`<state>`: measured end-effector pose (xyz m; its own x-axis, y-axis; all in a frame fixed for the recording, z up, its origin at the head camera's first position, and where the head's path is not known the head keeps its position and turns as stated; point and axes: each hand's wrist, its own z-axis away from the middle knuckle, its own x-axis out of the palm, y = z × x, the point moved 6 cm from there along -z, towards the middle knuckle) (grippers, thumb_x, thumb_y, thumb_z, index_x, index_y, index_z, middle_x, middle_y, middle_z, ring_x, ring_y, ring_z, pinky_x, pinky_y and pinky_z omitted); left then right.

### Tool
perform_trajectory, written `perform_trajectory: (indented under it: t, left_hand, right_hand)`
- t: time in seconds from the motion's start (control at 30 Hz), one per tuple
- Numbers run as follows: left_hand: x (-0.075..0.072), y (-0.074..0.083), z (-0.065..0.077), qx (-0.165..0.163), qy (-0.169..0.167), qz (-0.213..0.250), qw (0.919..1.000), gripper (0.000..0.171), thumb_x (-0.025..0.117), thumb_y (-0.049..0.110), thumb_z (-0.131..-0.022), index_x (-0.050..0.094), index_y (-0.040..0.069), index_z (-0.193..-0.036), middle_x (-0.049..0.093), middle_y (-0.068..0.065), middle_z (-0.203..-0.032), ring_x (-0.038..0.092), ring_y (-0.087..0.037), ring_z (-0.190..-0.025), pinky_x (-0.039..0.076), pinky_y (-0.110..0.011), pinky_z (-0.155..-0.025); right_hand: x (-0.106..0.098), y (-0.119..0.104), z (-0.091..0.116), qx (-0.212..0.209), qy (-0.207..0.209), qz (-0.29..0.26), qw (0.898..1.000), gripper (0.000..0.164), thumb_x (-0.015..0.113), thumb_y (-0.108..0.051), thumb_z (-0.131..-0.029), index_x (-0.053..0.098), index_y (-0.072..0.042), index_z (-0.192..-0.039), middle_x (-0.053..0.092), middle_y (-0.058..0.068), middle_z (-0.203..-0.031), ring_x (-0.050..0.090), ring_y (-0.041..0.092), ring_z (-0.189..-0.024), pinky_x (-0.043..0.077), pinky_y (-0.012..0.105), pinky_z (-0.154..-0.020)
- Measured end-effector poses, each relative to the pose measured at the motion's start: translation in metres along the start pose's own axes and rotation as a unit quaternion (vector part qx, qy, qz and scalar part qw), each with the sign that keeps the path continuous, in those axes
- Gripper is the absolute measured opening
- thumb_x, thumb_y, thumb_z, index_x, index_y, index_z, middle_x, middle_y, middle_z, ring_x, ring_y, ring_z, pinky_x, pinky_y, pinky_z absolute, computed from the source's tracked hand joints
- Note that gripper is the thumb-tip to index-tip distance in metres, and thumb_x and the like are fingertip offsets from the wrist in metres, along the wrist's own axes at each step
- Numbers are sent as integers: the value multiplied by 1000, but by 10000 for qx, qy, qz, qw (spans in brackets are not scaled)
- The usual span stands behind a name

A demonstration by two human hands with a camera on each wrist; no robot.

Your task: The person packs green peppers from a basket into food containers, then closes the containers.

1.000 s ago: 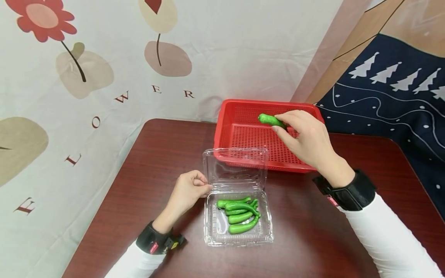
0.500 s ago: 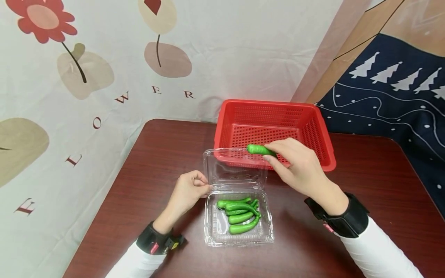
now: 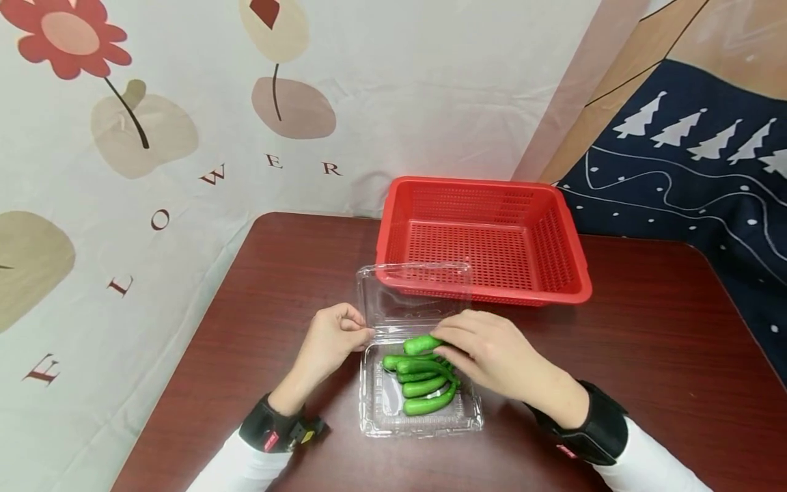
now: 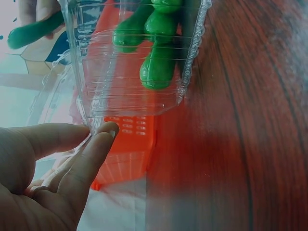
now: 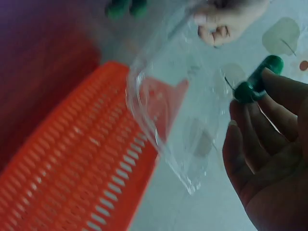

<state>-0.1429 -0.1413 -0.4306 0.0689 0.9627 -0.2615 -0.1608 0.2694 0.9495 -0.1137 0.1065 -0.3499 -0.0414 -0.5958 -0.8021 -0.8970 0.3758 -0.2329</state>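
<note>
A clear plastic clamshell box [image 3: 376, 425] stands on the table with its lid raised at the far side. Several green peppers [image 3: 430, 404] lie side by side in its base. My left hand [image 3: 328, 348] pinches the box's edge at the left end of the hinge, as the left wrist view shows between thumb and finger. Over the back of the base, my right hand [image 3: 498, 352] pinches another green pepper [image 3: 419, 344] by one end, its blunt end pointing left. In the right wrist view this pepper [image 5: 263, 77] sits between thumb and fingertips.
Behind the box, a red perforated plastic basket [image 3: 486, 297] stands on the dark wood table [image 3: 295, 273]; the raised lid [image 3: 412, 301] overlaps its front left corner in the head view. Patterned cloths [image 3: 369, 82] hang behind the table.
My right hand has brought the pepper from above the red basket down and left to over the back of the box. My left hand has stayed at the hinge.
</note>
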Motion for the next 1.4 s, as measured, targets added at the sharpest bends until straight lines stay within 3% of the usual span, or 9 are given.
perform_trajectory:
  t: [0.23,0.7,1.13,1.4]
  left_hand:
    - [-1,-2,0,25,24,25,10000,18,79,-8,-84,63,-2,-87,75,-12,-75,74,-19,-69,66,-30,-66]
    - [1,-2,-2,15,-38,22,10000,18,79,-8,-84,63,-1,-87,76,-11,-76,75,-20,-70,66,-31,-66]
    - [1,-2,-1,3,-72,111,9999,17,78,-8,-84,63,-1,-87,76,-12,-76,75,-20,-71,66,-32,-67]
    - [1,-2,0,30,-45,145,9999,17,78,-9,-85,62,-2,-87,76,-13,-77,75,-19,-71,66,-31,-67]
  right_hand:
    - [30,-10,13,-272,-595,162,9977,20,86,-17,-85,76,-10,-102,73,-2,-98,69,15,-90,60,31,-77]
    - [57,-18,25,-4,-1460,302,9888,12,84,-18,-87,75,-14,-94,68,-7,-90,65,12,-85,58,30,-80]
    - [62,-19,28,129,-1736,372,9840,14,85,-22,-85,73,-17,-90,67,-8,-87,66,11,-83,59,32,-83]
    - [52,-17,26,204,-1491,280,9882,15,85,-24,-86,76,-15,-93,69,-8,-90,67,10,-85,59,32,-82]
